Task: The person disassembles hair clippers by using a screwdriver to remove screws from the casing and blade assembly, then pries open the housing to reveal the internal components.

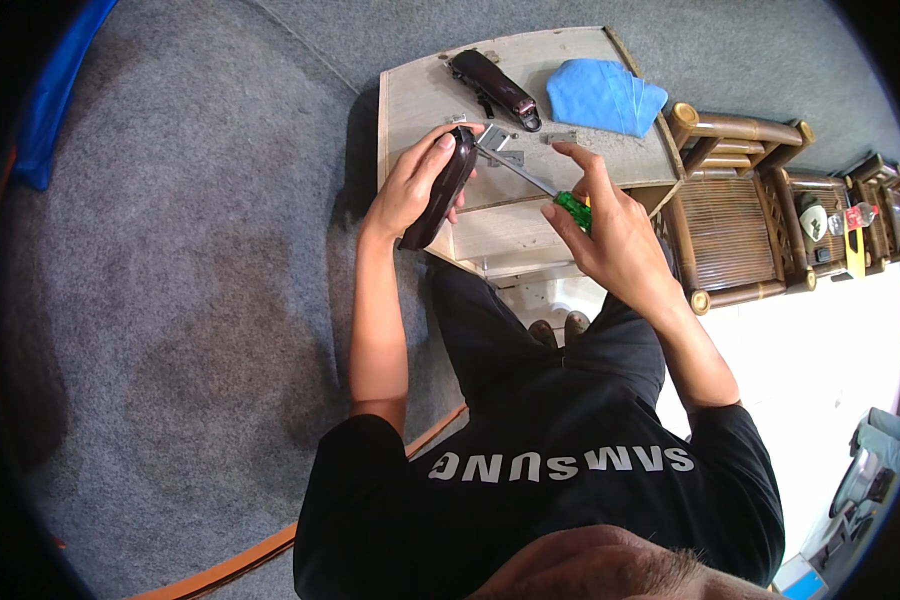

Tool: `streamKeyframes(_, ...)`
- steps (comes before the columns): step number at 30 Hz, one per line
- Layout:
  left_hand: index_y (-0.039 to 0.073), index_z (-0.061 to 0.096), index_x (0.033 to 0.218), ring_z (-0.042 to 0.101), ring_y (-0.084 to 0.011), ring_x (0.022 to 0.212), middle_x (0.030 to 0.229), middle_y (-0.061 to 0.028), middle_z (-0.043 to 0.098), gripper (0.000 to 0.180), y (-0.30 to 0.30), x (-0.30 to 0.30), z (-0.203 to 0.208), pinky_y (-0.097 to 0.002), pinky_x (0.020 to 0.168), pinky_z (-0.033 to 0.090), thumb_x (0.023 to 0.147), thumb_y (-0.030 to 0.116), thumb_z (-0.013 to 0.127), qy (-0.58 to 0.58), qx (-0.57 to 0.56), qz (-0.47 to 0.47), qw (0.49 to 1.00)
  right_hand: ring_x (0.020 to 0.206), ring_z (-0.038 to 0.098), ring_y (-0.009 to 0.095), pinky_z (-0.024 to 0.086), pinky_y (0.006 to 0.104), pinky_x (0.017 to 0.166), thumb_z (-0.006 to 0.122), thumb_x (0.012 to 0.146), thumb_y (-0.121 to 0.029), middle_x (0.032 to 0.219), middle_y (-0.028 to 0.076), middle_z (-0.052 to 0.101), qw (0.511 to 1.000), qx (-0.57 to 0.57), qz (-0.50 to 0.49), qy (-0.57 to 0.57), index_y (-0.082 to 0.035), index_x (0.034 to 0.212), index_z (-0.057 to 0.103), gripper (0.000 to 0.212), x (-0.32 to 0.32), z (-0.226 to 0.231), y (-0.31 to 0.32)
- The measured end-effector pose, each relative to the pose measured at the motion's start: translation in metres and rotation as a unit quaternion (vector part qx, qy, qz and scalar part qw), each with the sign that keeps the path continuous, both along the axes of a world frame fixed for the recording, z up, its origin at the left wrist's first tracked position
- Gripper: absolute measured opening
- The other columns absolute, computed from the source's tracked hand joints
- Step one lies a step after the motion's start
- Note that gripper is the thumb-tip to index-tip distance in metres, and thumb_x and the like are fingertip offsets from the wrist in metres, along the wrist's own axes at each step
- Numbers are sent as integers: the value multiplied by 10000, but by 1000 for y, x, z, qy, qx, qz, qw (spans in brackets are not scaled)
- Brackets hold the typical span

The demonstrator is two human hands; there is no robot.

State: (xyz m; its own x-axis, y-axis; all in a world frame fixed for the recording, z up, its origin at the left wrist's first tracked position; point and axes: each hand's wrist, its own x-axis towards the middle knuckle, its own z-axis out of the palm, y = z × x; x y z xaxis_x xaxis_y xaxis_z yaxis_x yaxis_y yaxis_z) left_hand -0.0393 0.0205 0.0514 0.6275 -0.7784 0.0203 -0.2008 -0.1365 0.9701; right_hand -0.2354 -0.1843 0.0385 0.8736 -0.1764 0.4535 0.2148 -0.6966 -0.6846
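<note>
My left hand (405, 190) is wrapped around a dark maroon hair clipper (438, 205), held tilted over the near left edge of a small wooden table (555, 48). In my right hand (618, 238) is a screwdriver with a green handle (572, 210). Its metal shaft slants up and left, with the tip at the clipper's upper end. My right index finger and thumb stand apart around the handle. Small metal pieces (510, 157) lie on the tabletop just beyond the shaft. A second dark clipper (494, 86) rests farther back on the table.
A folded blue cloth (606, 96) lies at the table's back right. Bamboo chairs (726, 232) stand in a row to the right, with a plastic bottle (859, 216) and other items on one. Grey carpet (190, 230) covers the floor at left. My legs are against the table's near side.
</note>
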Motion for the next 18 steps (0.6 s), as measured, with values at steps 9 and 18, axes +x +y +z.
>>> streamKeyframes(9,117,631,1480,652,-78,639,897,-42,670,478,3,5,-8,-248,528,576,1163,418,438,53,-44,14,998,826,742,443,570,520,748,676,1032,-197,888,186,726,996,43,5,82,-120,1542,420,576,1,4,-12)
streamKeyframes(18,83,604,1501,653,-79,650,917,-51,688,536,0,1,-7,-233,546,577,1157,454,427,51,-25,20,998,787,744,423,573,488,713,713,1013,-210,854,151,726,990,32,-59,124,-148,1524,467,570,4,3,-8)
